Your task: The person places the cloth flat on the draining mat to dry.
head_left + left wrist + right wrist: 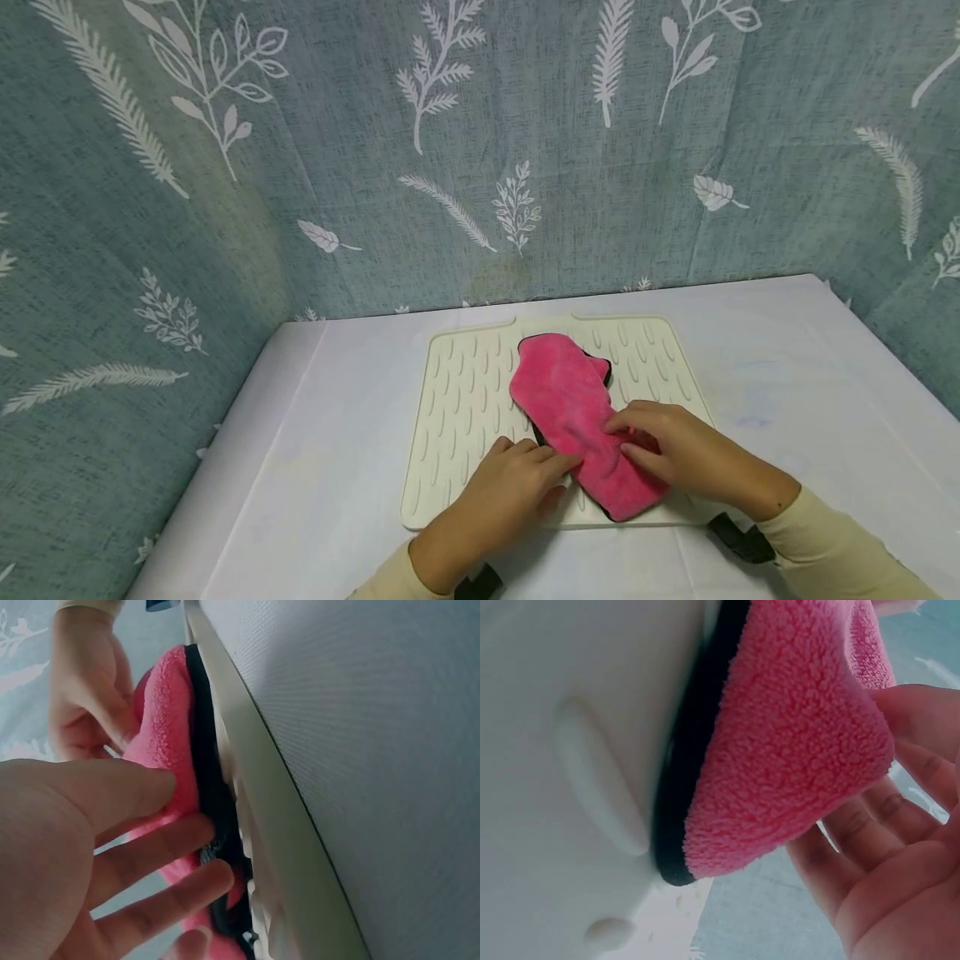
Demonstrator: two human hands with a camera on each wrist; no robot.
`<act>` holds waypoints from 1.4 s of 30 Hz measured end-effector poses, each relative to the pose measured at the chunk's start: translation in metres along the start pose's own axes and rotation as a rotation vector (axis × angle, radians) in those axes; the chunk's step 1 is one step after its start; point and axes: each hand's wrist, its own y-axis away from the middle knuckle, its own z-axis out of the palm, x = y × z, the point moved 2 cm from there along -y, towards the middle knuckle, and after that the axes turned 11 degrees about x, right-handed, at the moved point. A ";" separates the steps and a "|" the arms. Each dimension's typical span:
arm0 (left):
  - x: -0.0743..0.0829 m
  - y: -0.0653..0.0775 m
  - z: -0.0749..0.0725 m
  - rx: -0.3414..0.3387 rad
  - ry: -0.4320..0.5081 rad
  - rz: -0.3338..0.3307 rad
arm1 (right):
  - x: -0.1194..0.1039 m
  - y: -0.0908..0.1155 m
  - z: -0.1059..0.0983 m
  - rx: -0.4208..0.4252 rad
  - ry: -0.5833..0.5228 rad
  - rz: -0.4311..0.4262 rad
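A pink, fleecy cloth (570,400) with a black edge and underside lies aslant on a cream ridged mat (457,400). My left hand (510,487) is at the cloth's near left side, with a fingertip on the pink pile. In the left wrist view, its fairly straight fingers (161,851) touch the pink face and black edge. From the right, my right hand (678,446) pinches a raised fold of the cloth between thumb and forefinger. The right wrist view has the cloth's near corner (787,750) standing up beside that hand, partly hiding its fingertips.
The mat has a raised rim and rests on a table (337,433) with a white cover. Behind and along the sides hangs a blue-green curtain (360,167) with white leaf prints. Dark straps (742,537) sit at both wrists.
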 end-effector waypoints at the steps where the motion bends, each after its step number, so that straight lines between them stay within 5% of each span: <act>1: 0.000 0.000 0.000 0.020 0.003 0.002 | -0.001 0.000 0.000 0.005 -0.008 0.000; 14: -0.009 -0.005 -0.010 0.357 0.128 -0.100 | -0.012 -0.002 -0.003 0.135 -0.142 0.001; 24: -0.018 -0.005 -0.015 0.388 0.174 -0.209 | -0.009 -0.002 -0.003 0.052 -0.265 -0.052; 35: -0.026 -0.004 -0.017 0.408 0.140 -0.270 | -0.012 0.009 0.002 -0.185 0.043 -0.006; 42: -0.024 -0.003 -0.015 0.386 0.116 -0.263 | -0.010 0.008 0.002 -0.147 0.084 -0.016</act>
